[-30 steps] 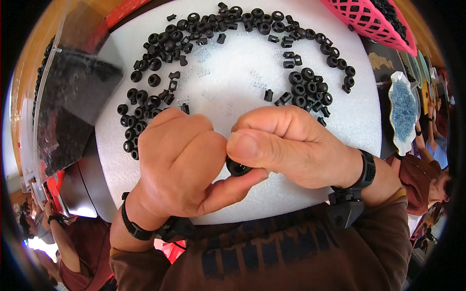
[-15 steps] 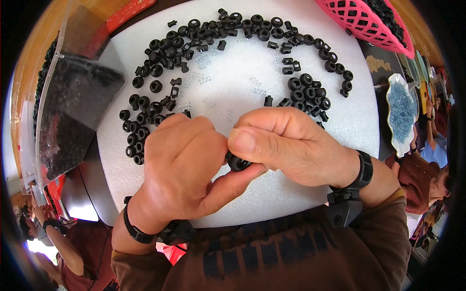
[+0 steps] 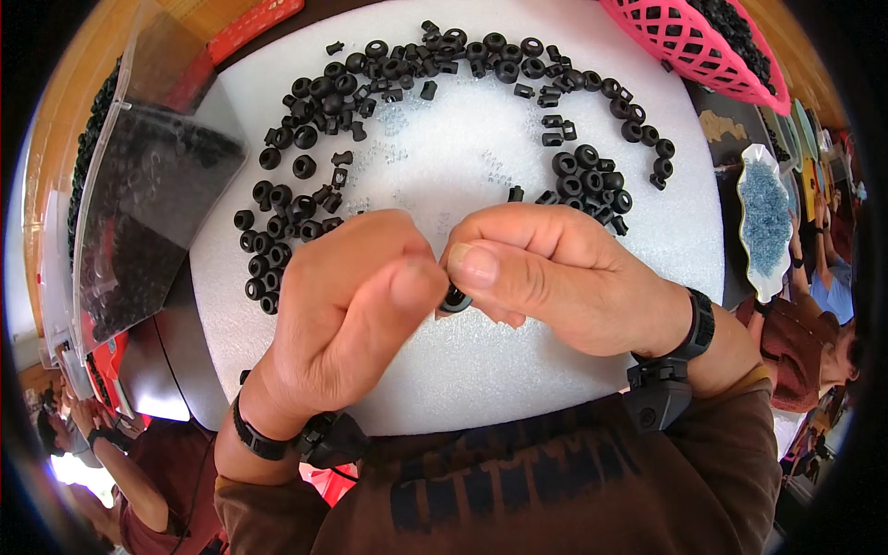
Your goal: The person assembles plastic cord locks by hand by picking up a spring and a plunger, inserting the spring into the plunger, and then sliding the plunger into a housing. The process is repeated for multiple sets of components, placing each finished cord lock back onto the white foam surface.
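Over the near middle of the white foam sheet (image 3: 444,379), my left hand (image 3: 347,310) and my right hand (image 3: 555,277) meet fingertip to fingertip. A round black cord lock (image 3: 454,299) shows just below the right thumb, held in that hand's pinch. My left fingers are curled, with the thumb pressed on the index finger; what lies between them is hidden. Beyond the hands, round black cord-lock bodies (image 3: 303,166) and small spool-shaped black plungers (image 3: 428,90) lie in a loose arc. Tiny clear pieces (image 3: 499,171) are scattered inside that arc.
A clear plastic bin (image 3: 153,203) with black parts stands at the left. A pink basket (image 3: 689,46) of black parts sits far right. Beside the foam's right edge is a white scalloped dish (image 3: 765,222) of tiny clear pieces. Other people work at both sides.
My left thumb has come up from under the cord lock to press against its index finger. The right hand keeps its pinch, and less of the cord lock shows.
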Motion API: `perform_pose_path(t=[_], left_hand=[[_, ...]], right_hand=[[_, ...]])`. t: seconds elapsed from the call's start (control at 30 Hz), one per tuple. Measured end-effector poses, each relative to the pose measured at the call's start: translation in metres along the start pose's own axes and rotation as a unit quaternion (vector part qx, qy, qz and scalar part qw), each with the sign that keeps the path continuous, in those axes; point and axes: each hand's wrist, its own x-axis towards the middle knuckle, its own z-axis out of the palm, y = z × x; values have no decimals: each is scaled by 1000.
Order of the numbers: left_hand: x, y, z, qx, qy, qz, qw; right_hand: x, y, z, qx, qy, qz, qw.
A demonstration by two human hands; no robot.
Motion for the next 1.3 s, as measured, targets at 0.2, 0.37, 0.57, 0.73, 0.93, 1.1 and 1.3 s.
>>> perform_pose_path(t=[0.2, 0.37, 0.57, 0.73, 0.93, 1.1, 1.3], left_hand=[[-1, -4, 4, 47, 28, 14, 998], [0, -3, 9, 64, 66, 60, 994], [-2, -8, 9, 72, 81, 62, 992], [-3, -8, 9, 49, 72, 37, 995], [0, -10, 8, 103, 58, 180, 977], [-1, -10, 7, 78, 49, 155, 984], [-6, -9, 0, -37, 46, 19, 998]], right_hand=[[0, -3, 2, -9, 14, 6, 1000], [2, -2, 0, 0, -2, 3, 1000], [0, -5, 3, -25, -11, -7, 1000], [-1, -5, 1, 13, -25, 29, 999], [-1, -9, 0, 83, -79, 73, 991], [-1, -7, 2, 93, -60, 51, 992], [1, -7, -1, 83, -56, 57, 993]])
